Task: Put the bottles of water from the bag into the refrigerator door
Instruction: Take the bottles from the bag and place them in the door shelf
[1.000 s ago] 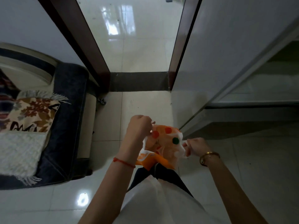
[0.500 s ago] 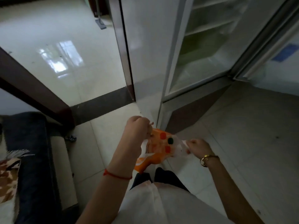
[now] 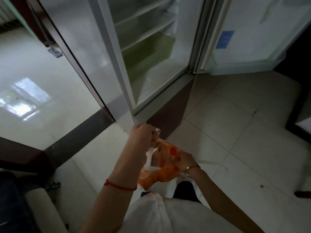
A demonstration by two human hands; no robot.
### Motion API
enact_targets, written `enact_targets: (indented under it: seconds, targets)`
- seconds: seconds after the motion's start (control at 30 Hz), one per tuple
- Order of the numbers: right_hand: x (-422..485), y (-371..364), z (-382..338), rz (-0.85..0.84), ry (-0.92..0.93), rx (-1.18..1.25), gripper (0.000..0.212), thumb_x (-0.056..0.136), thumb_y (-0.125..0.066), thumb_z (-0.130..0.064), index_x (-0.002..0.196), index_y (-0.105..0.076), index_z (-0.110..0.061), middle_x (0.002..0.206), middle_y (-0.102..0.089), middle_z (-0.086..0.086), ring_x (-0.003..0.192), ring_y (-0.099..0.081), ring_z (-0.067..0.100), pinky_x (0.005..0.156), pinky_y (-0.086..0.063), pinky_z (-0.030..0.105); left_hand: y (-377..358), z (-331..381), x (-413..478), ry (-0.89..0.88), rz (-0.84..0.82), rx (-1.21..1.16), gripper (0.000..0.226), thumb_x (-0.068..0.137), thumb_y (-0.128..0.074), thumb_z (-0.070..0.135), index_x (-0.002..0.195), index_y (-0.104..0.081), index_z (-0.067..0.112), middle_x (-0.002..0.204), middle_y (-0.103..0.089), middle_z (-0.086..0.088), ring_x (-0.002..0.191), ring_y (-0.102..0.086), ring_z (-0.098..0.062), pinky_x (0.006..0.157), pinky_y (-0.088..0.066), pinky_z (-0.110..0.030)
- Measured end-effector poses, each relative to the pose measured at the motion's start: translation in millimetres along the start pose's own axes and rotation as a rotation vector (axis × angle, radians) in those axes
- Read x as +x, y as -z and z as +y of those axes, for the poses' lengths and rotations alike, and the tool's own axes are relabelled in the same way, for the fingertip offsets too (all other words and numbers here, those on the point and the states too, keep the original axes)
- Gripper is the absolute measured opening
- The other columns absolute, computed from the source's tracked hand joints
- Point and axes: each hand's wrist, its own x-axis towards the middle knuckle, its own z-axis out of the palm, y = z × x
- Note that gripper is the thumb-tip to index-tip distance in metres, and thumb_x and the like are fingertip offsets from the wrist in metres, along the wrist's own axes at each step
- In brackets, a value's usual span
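An orange and white plastic bag (image 3: 160, 172) with red dots hangs in front of my body. My left hand (image 3: 143, 135) is closed on its white handle and holds it up. My right hand (image 3: 187, 159) is at the bag's right side, its fingers hidden by the orange plastic. A greyish shape (image 3: 154, 163) shows in the bag's mouth; I cannot tell whether it is a bottle. The refrigerator (image 3: 148, 47) stands open straight ahead with bare white shelves. Its open door (image 3: 249, 39), with a blue sticker, swings out at the upper right.
Pale floor tiles (image 3: 227, 132) spread to the right of me. A dark doorway frame (image 3: 75, 68) and threshold (image 3: 75, 137) lie left of the refrigerator. A dark sofa edge (image 3: 20, 199) is at the lower left, and dark furniture legs (image 3: 299, 128) at the far right.
My view has swung from the doorway floor up to the open refrigerator. My right hand has moved from the bag's handle to the bag's side, its fingers now hidden; my left hand still holds its handle.
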Motion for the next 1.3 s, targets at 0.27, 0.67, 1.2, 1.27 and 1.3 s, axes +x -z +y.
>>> enact_targets:
  seconds: [0.27,0.67,1.2,1.27,1.3]
  targets:
    - [17.9,41.2,67.7,-0.222,-0.097,-0.078,0.054,0.098,-0.047,-0.033,0.145,-0.032,-0.011,0.149,-0.039,0.008,0.135,-0.04,0.023,0.111,-0.031,0.029,-80.1,5.8,-5.6,-0.012,-0.049,0.042,0.027,0.095,-0.038,-0.001,0.073,-0.053,0.0,0.04,-0.039,0.001,0.023,-0.03,-0.006,0.043,-0.04,-0.021]
    - [35.3,150.4,162.4,-0.034,-0.014,-0.068,0.03,0.09,-0.059,-0.03,0.113,-0.063,-0.011,0.117,-0.066,0.012,0.101,-0.062,0.022,0.078,-0.041,0.022,-181.6,13.9,-1.2,-0.083,-0.104,-0.071,0.049,0.096,-0.036,-0.001,0.05,-0.051,0.007,0.035,-0.029,0.006,0.025,-0.021,-0.004,0.048,-0.029,-0.022]
    - [43.8,260.0,166.6,0.597,0.236,0.182,0.055,0.065,-0.058,-0.072,0.094,-0.053,-0.025,0.074,-0.063,-0.007,0.064,-0.06,0.011,0.056,-0.043,0.017,-292.0,75.6,47.3,-0.164,-0.302,-0.005,0.025,0.099,-0.034,0.007,0.086,-0.052,-0.003,0.033,-0.033,0.009,0.023,-0.024,-0.003,0.038,-0.044,-0.015]
    - [47.4,283.4,164.5,0.67,0.241,0.16,0.049,0.069,-0.064,-0.066,0.093,-0.053,-0.025,0.071,-0.066,-0.005,0.062,-0.063,0.012,0.056,-0.051,0.027,-302.5,83.4,58.3,-0.153,-0.302,0.006,0.03,0.099,-0.032,0.006,0.074,-0.048,0.003,0.031,-0.032,0.008,0.021,-0.023,-0.003,0.041,-0.044,-0.016]
    - [49.7,296.2,163.3,0.723,0.248,0.133,0.047,0.071,-0.066,-0.064,0.095,-0.054,-0.025,0.073,-0.069,-0.004,0.063,-0.066,0.013,0.058,-0.054,0.031,-308.5,87.1,63.1,-0.144,-0.303,0.011,0.03,0.099,-0.032,0.006,0.074,-0.048,0.004,0.03,-0.031,0.008,0.021,-0.022,-0.003,0.043,-0.043,-0.017]
